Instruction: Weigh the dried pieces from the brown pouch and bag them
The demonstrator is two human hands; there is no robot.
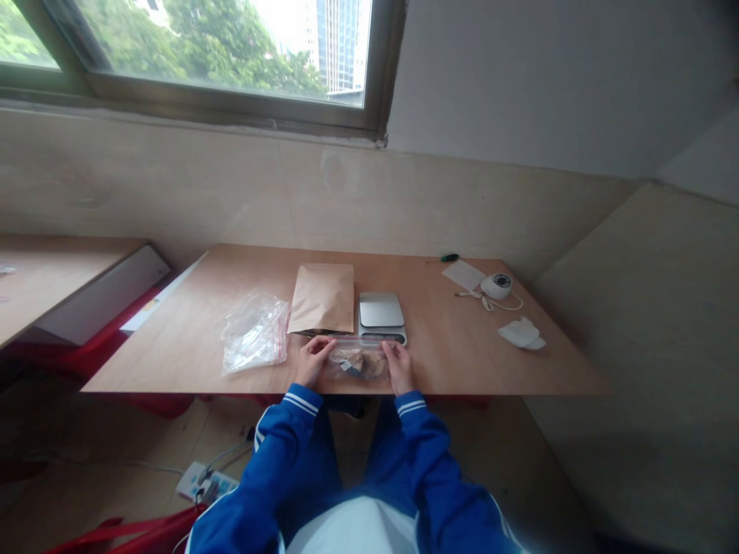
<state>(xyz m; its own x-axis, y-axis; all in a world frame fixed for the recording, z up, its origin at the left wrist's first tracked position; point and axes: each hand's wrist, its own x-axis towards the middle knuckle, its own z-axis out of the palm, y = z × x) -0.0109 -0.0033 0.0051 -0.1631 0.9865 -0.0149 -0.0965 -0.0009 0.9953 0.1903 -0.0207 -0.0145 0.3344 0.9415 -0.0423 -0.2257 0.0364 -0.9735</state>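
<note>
A clear zip bag (361, 363) with brownish pieces and a small white label inside lies at the table's front edge. My left hand (312, 360) pinches its upper left corner, and my right hand (399, 366) pinches the upper right corner. Just beyond the bag is a silver scale (382, 310), its front partly behind the bag's top edge. A brown paper bag (323, 298) lies flat beside the scale, its open end toward me. Left of it rests a pile of clear plastic bags (255, 335) with red zip strips.
At the right are a white dome-shaped device (497, 285) with a cable, a crumpled white tissue (522, 333), a white sheet (463, 274) and a green-handled tool (449, 258). A wall borders the wooden table (462, 369) at the back. A power strip (206, 485) lies on the floor.
</note>
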